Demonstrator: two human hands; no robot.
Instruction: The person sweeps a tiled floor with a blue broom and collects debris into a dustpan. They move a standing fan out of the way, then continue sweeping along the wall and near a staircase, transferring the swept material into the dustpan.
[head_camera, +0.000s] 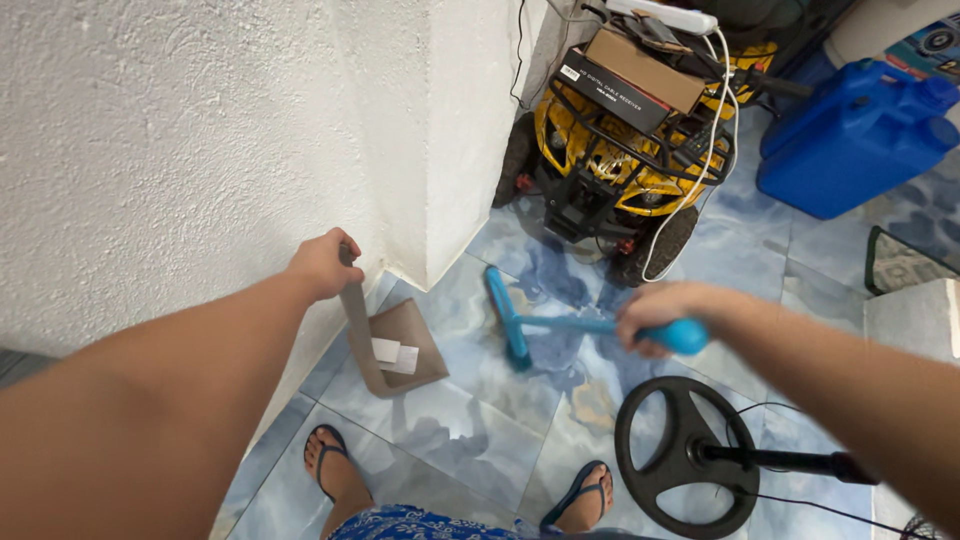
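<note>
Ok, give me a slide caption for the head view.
Left hand holds brown dustpan upright; right hand grips blue broom on tiled floor.

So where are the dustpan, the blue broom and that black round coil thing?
dustpan (415, 345), head view, on its flat brown tray.
blue broom (507, 318), head view, on the brush head.
black round coil (686, 454), head view, on its hub, by the right foot.

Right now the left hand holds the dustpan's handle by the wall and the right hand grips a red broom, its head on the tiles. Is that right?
Not quite: the broom is blue, not red. The rest stands in the head view: the left hand holds the dustpan handle by the wall, and the right hand grips the broom, head on the tiles.
</note>
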